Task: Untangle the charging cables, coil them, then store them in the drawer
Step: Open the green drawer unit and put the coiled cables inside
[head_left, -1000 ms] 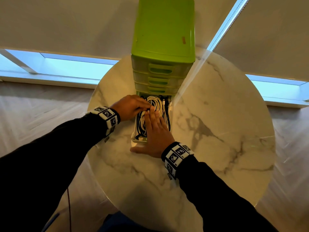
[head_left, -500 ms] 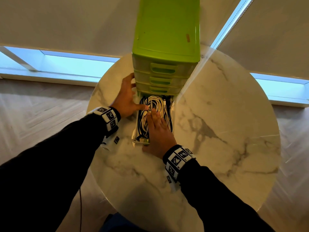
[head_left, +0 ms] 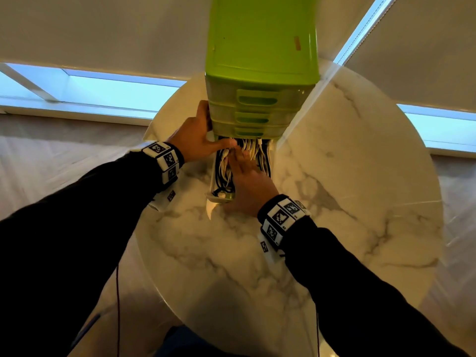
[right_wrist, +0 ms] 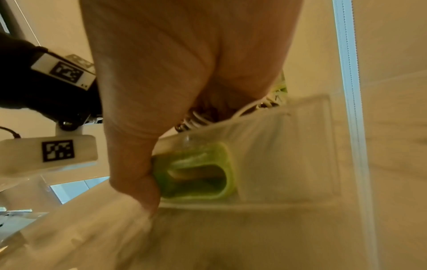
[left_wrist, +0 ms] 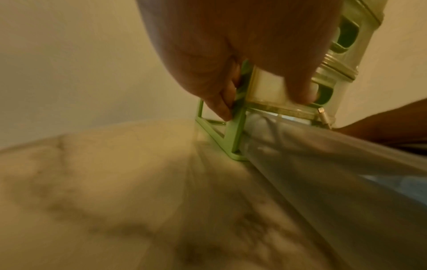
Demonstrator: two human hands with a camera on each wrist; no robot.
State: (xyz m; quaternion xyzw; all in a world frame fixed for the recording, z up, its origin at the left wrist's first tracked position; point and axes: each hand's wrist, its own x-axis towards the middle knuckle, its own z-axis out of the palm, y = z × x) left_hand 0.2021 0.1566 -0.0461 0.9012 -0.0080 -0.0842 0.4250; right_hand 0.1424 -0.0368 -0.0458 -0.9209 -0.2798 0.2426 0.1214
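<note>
Drawer is further in than half a second ago: less of the coiled charging cables shows, rest is under the green drawer unit. Left hand has gone from lying beside the drawer to bracing the unit's left front corner, fingers on the side, thumb across the front above the cables. Right hand lies flat, fingers straight on top of the cables, holding them down while the palm pushes the drawer. So storing looks nearly done; closing is what's left. Left wrist view adds the fingers hooked on the green frame post and a cable plug poking up at the drawer rim, likely to snag. Right wrist view adds the thumb beside the green drawer handle; blurry, contact unclear. All on the marble tabletop.
</note>
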